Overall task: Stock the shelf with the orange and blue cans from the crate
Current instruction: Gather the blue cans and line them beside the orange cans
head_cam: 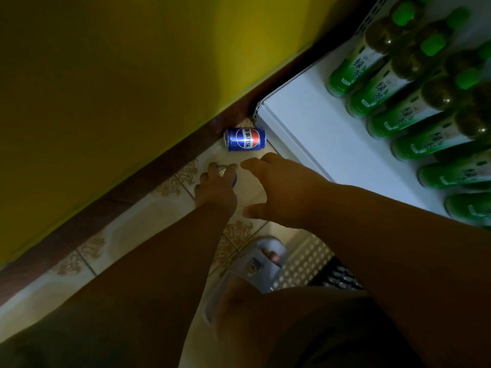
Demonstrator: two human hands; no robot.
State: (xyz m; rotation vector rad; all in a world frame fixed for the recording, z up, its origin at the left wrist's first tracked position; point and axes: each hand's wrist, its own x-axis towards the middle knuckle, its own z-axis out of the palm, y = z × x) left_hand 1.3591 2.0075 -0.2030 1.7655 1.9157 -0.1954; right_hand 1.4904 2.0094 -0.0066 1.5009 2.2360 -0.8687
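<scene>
So both hands were down at floor level, in the narrow strip of tiled floor (138, 216) between the yellow wall (106, 75) and the end of the white shelf (305, 123). The left hand (216, 189) had its grip wrapped around a blue can (225, 173) — you could only see the silver top and a sliver of blue past the fingers, so it looked like it was held upright from the side, probably just being lifted off the tiles. The right hand (276, 187) was spread and holding nothing, fingers relaxed, hovering just short of the second blue can (245, 139). That one lay on its side, tucked right against the shelf's corner and near the baseboard — my guess is it rolled there, and the free hand was lined up to fetch it.

The shelf already carried rows of green tea bottles (398, 83), with a bare white patch at the near end where cans could go. No crate or orange cans in view. A grey slipper (255, 266) showed below the arms.
</scene>
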